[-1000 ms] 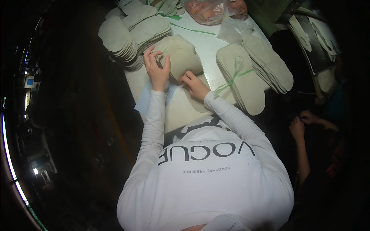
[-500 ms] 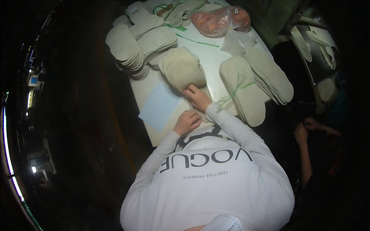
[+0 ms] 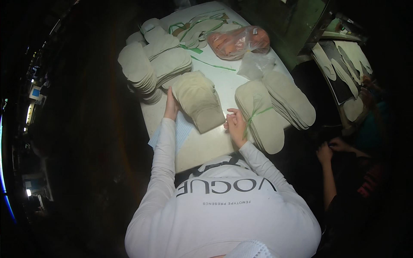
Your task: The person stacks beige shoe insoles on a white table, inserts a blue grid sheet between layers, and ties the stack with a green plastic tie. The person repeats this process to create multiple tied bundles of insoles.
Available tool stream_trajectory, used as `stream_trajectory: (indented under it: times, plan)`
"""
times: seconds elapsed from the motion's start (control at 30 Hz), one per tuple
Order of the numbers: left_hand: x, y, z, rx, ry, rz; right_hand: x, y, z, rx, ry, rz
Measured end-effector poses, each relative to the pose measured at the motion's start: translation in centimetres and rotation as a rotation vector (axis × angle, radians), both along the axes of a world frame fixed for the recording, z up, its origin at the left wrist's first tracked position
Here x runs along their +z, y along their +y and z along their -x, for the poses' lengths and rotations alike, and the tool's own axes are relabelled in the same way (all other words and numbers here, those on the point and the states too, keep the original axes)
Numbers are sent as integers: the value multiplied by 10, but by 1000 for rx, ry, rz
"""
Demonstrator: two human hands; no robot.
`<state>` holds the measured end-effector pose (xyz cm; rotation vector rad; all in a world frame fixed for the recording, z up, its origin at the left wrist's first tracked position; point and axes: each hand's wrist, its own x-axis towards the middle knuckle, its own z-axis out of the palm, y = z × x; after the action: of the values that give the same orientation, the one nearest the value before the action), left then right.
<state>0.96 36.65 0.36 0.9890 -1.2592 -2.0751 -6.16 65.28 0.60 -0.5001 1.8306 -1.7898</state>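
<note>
A stack of off-white, insole-shaped pieces (image 3: 198, 96) lies slanted on the table in front of me, its near end spread toward me. My left hand (image 3: 171, 105) is against the stack's left side, gripping its edge; some of its fingers are hidden by the stack. By the stack's near right corner, my right hand (image 3: 235, 127) holds nothing, its fingers bent and apart. Just right of that hand lies a similar stack tied with green string (image 3: 262, 120). A pale blue sheet (image 3: 184, 135) sits partly under my left forearm and the middle stack.
More insole stacks (image 3: 137, 64) crowd the white table's (image 3: 193, 155) far left, and another stack (image 3: 290, 101) lies at right. Farther back are a clear bag of orange pieces (image 3: 238, 43) and green strings (image 3: 213, 65). Another person's hands (image 3: 329, 148) show at right, beside a dark board (image 3: 340, 69).
My left hand has moved from near my body to the stack's left side. My right hand has come off the stack's near edge, moving right. The stack's near end now reaches closer to me.
</note>
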Motion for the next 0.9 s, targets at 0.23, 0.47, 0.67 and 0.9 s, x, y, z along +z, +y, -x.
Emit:
stream_trajectory:
  times: [0.23, 0.47, 0.67, 0.9]
  plan:
    - [13, -8, 18, -34, 136, -270, -26, 12, -4, 48, 709, -131]
    - [4, -13, 21, 5, 179, -281, -18, 11, 12, 152, 740, -98]
    - [-18, -23, 22, 39, 193, -253, -12, -13, 26, 249, 894, -87]
    - [-23, -21, 20, 41, 232, -268, -1, 23, 17, 508, 305, -205]
